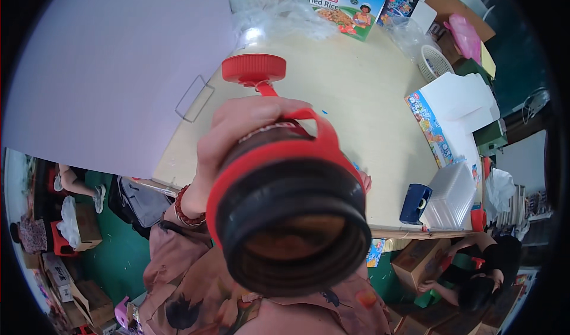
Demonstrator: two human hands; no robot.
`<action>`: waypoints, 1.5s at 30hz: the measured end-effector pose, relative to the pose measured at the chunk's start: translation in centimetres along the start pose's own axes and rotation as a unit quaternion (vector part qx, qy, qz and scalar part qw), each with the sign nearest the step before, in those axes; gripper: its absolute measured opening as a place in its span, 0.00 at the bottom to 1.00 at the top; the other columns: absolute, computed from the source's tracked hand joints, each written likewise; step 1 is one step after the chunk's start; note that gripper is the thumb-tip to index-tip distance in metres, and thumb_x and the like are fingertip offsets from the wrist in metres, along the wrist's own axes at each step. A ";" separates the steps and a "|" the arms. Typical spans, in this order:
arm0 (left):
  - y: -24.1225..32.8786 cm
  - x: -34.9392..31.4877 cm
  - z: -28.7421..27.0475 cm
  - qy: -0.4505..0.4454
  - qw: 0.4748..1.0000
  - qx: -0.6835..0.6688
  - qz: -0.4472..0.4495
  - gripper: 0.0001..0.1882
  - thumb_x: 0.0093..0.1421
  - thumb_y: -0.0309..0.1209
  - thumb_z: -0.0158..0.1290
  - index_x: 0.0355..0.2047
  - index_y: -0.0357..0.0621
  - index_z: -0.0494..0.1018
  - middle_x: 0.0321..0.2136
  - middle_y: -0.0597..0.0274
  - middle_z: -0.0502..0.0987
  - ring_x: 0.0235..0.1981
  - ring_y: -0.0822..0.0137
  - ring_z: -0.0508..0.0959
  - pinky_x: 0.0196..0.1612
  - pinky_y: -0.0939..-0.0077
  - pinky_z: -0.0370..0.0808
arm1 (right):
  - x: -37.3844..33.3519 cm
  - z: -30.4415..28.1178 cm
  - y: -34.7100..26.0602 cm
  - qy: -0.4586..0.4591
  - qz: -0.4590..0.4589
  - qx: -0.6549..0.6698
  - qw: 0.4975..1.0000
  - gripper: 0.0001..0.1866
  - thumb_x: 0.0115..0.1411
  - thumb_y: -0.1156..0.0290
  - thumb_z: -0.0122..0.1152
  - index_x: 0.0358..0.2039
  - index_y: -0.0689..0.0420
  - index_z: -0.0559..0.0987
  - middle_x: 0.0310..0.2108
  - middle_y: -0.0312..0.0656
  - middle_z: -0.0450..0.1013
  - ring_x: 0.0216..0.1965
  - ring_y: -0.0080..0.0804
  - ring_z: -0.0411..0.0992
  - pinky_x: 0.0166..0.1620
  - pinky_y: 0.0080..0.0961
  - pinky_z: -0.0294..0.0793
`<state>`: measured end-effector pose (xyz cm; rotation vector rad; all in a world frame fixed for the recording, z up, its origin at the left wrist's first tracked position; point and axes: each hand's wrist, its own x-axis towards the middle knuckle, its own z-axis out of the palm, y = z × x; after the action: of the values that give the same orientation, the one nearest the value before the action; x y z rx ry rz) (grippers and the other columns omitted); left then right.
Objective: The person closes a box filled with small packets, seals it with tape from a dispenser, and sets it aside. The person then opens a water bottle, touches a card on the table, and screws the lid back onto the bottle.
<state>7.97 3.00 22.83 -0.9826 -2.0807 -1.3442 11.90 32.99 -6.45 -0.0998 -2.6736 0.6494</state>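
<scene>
Head view: gripping one dark bottle [291,186] with left hand [228,130], curling fingers round its far end. Tilted with open mouth toward camera, just right of and nearer than that hand; brownish inside. Fitted with one red band [279,149] and one red loop [326,132]. Just beyond left hand: one red lid [253,69], off the mouth, plus one red strap [266,89] leading from lid down to hand; cannot see past fingers. Round left wrist: one red bead bracelet [189,209].

Right hand [366,182]: mostly hidden behind bottle, showing only a bit at its right edge; cannot tell whether open, closed or gripping.

On desk [374,91], left of left hand: one wire handle [195,99]. Well beyond: one blue-green box [347,8], crumpled clear plastic [276,8], count unclear. Right of right hand: one dark blue tape dispenser [415,203], one stack of clear trays [452,195], count unclear, one opened display box [436,121]. Farther right and beyond: one white basket [435,62], one pink bag [463,35]. Lower right, off desk: one co-worker [484,275] near cartons.
</scene>
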 end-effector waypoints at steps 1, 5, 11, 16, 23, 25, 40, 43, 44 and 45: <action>0.2 0.3 0.6 0.011 0.999 -0.032 0.012 0.26 0.57 0.33 0.56 0.51 0.37 0.59 0.42 0.43 0.75 0.43 0.55 0.74 0.48 0.66 0.69 | 0.1 -0.3 -0.6 0.009 -0.006 0.006 1.000 0.18 0.52 0.68 0.62 0.44 0.55 0.71 0.46 0.42 0.64 0.53 0.41 0.60 0.61 0.51 0.47; -0.2 2.4 2.7 0.100 0.977 -0.062 0.178 0.25 0.56 0.32 0.56 0.50 0.36 0.61 0.39 0.42 0.76 0.36 0.57 0.77 0.41 0.68 0.71 | -0.1 -0.3 -0.9 0.011 -0.032 -0.011 0.999 0.17 0.51 0.66 0.63 0.42 0.53 0.72 0.46 0.42 0.64 0.54 0.41 0.60 0.62 0.52 0.46; 0.0 4.5 4.2 0.092 0.938 -0.155 0.294 0.21 0.55 0.31 0.56 0.46 0.34 0.65 0.37 0.39 0.76 0.29 0.55 0.79 0.27 0.70 0.74 | 0.2 -1.1 -2.0 0.038 -0.024 0.030 0.999 0.17 0.50 0.66 0.65 0.40 0.53 0.74 0.46 0.41 0.64 0.55 0.44 0.59 0.61 0.53 0.48; 1.3 4.8 5.5 0.143 0.931 -0.175 0.288 0.19 0.53 0.27 0.58 0.44 0.35 0.67 0.40 0.43 0.75 0.34 0.57 0.77 0.36 0.69 0.75 | 0.2 -0.4 -0.6 0.015 -0.034 0.041 0.998 0.17 0.49 0.69 0.65 0.40 0.55 0.74 0.47 0.45 0.64 0.55 0.46 0.59 0.60 0.52 0.51; 3.2 5.3 4.6 0.082 0.954 -0.161 0.239 0.19 0.60 0.36 0.47 0.51 0.49 0.62 0.39 0.51 0.73 0.39 0.51 0.74 0.48 0.55 0.71 | 0.8 -1.7 -1.9 0.010 -0.023 0.060 0.998 0.22 0.50 0.68 0.65 0.45 0.57 0.72 0.50 0.47 0.63 0.54 0.50 0.59 0.60 0.48 0.53; 3.3 6.0 4.7 0.105 0.948 -0.159 0.256 0.19 0.59 0.35 0.49 0.50 0.49 0.64 0.39 0.52 0.73 0.39 0.52 0.74 0.47 0.57 0.71 | 0.8 -1.6 -1.8 0.011 -0.024 0.055 0.998 0.22 0.50 0.67 0.65 0.46 0.56 0.72 0.50 0.47 0.63 0.54 0.50 0.59 0.60 0.48 0.52; 4.9 9.1 4.2 0.209 0.896 -0.173 0.352 0.16 0.48 0.26 0.60 0.39 0.46 0.73 0.38 0.56 0.78 0.35 0.60 0.75 0.37 0.71 0.74 | 0.7 -1.5 -1.7 0.021 -0.031 0.050 0.998 0.20 0.50 0.66 0.65 0.43 0.56 0.73 0.48 0.46 0.64 0.52 0.47 0.62 0.59 0.47 0.54; 5.2 9.5 4.1 0.224 0.882 -0.186 0.370 0.16 0.47 0.25 0.62 0.38 0.45 0.74 0.39 0.57 0.78 0.35 0.61 0.75 0.36 0.72 0.74 | 0.8 -1.7 -1.9 0.023 -0.027 0.056 0.998 0.20 0.50 0.66 0.65 0.43 0.56 0.74 0.48 0.46 0.65 0.51 0.47 0.62 0.59 0.47 0.54; 5.3 9.6 3.9 0.225 0.880 -0.187 0.374 0.16 0.47 0.25 0.62 0.38 0.46 0.74 0.39 0.57 0.78 0.34 0.61 0.75 0.36 0.72 0.74 | 0.7 -1.7 -1.9 0.019 -0.023 0.053 0.998 0.20 0.49 0.66 0.65 0.43 0.56 0.74 0.48 0.46 0.65 0.51 0.47 0.62 0.59 0.47 0.54; 5.5 9.4 3.4 0.188 0.901 -0.161 0.356 0.16 0.54 0.33 0.54 0.45 0.52 0.69 0.39 0.60 0.76 0.37 0.58 0.75 0.42 0.63 0.71 | 0.7 -1.8 -1.9 0.025 -0.026 0.054 0.998 0.20 0.49 0.66 0.65 0.43 0.56 0.74 0.48 0.46 0.65 0.51 0.47 0.62 0.59 0.47 0.54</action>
<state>6.26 10.53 31.27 -1.3193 -1.0587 -1.3401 11.96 32.16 -3.89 -0.0171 -2.5783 0.7618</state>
